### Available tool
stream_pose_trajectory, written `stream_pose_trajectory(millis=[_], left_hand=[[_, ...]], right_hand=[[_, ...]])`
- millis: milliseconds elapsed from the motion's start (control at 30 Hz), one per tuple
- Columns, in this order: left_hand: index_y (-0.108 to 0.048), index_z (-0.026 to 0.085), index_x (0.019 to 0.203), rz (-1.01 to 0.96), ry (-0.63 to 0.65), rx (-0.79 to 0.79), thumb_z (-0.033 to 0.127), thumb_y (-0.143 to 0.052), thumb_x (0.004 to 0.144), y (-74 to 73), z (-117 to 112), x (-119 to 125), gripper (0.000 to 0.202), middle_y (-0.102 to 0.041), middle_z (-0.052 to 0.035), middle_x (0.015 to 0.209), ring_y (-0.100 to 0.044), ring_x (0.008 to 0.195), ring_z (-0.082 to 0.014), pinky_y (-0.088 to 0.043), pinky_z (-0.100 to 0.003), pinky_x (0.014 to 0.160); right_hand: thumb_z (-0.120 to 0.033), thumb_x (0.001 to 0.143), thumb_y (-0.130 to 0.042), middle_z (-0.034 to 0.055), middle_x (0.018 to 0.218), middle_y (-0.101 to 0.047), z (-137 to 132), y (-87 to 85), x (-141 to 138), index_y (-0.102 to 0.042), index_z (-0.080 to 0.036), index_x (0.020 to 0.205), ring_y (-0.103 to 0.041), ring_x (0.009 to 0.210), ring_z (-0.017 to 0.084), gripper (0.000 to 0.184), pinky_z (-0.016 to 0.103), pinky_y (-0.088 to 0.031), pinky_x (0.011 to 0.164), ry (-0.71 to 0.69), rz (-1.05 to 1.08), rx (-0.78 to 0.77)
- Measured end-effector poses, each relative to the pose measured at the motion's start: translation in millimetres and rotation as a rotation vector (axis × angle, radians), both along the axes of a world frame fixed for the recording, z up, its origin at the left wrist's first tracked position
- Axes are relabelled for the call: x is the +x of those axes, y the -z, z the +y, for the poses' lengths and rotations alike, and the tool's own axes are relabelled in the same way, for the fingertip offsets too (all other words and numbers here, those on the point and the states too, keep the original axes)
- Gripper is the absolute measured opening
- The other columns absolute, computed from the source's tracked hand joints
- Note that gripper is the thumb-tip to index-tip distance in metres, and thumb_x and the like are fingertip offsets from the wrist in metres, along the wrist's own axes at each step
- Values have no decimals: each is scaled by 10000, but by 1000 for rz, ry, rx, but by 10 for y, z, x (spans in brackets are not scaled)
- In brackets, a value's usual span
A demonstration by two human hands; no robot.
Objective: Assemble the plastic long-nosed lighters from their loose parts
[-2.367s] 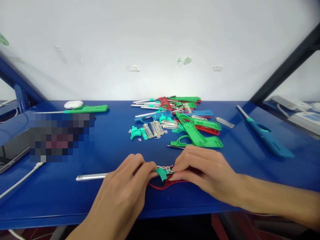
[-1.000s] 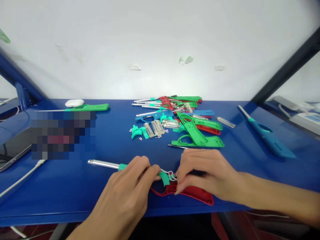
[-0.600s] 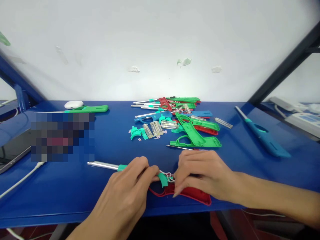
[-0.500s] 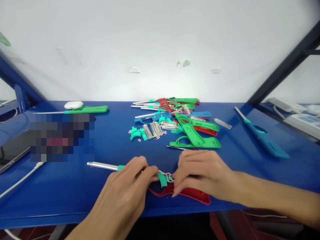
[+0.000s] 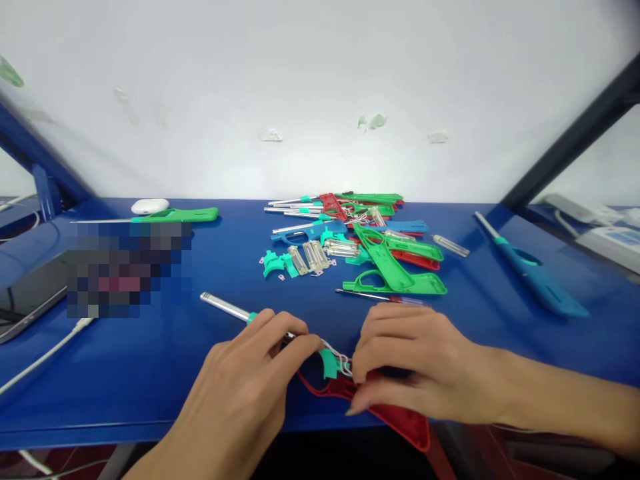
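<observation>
Between my hands is an opened long-nosed gas lighter: a red half-shell [image 5: 406,425] with a teal trigger [image 5: 330,364], thin white wires [image 5: 345,365] and a metal tube [image 5: 225,307] pointing to the far left. My left hand [image 5: 255,373] is closed around the part where tube and shell meet, thumb and fingers beside the trigger. My right hand [image 5: 420,360] pinches at the shell's handle, right of the wires; what its fingertips press on is hidden. The handle end hangs past the table's front edge.
Beyond my hands lie green half-shells [image 5: 395,273], clear fuel tanks [image 5: 315,257], teal triggers [image 5: 273,264] and a screwdriver [image 5: 370,296]. A blue lighter [image 5: 535,273] lies at right, a green one [image 5: 185,215] at left. A phone [image 5: 35,293] and white cable [image 5: 45,353] occupy the left side.
The lighter has turned clockwise: its tube tip has moved right and up, its handle end down past the edge. My right hand has shifted slightly right and down. The view has shifted slightly.
</observation>
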State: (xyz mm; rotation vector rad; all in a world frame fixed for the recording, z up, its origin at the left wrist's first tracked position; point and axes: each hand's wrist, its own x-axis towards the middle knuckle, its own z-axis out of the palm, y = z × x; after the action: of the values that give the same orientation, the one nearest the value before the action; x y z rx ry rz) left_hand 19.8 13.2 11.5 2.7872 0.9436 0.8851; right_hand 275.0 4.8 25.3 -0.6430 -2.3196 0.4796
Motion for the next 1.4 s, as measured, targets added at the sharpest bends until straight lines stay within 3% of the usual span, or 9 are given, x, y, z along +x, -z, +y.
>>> stream_pose_trajectory(millis=[167,433,667,1033,1400], left_hand=[[-645,272,1118,14,-12,-22,-33,-413,991,-3,-14,-11,404,-677,-9,1006,-635,827,-185,-506,-279,623],[-654,257,1119,-1,-14,-12,-26,-419,984,-15,-15,-2,392,-683,-19,1016,-648,833,-181,-539,-278,651],[-678,260,1099,2,-28,7,-31,-400,969,-12,11,1,423,-691,-14,979,-663,764,-163,-530,-262,612],[-722,251,1072,-37,-22,0,3,-416,994,-60,60,-31,401,-737,-4,986,-699,786,-141,-561,-243,666],[-708,263,1069,-96,-34,-105,32,-458,1007,-22,52,-39,346,-717,13,994,-701,764,-121,-556,-232,688]], right_hand=[[-432,913,-818,-15,808,-698,-65,-2,-16,-704,-183,954,-605,721,126,276,250,-480,684,31,-66,-17],[-250,955,-756,-13,909,-713,-81,2,13,-694,-206,1001,-635,788,124,89,252,-484,760,64,-143,-21],[-287,968,-753,-19,882,-738,-44,25,27,-709,-228,992,-653,778,138,78,295,-468,738,85,-144,47],[-287,986,-736,-8,835,-748,-34,47,28,-722,-212,991,-655,747,152,76,314,-483,724,119,-124,101],[-280,993,-734,-5,870,-763,-4,66,36,-724,-210,1011,-666,766,152,73,320,-491,752,126,-125,137]])
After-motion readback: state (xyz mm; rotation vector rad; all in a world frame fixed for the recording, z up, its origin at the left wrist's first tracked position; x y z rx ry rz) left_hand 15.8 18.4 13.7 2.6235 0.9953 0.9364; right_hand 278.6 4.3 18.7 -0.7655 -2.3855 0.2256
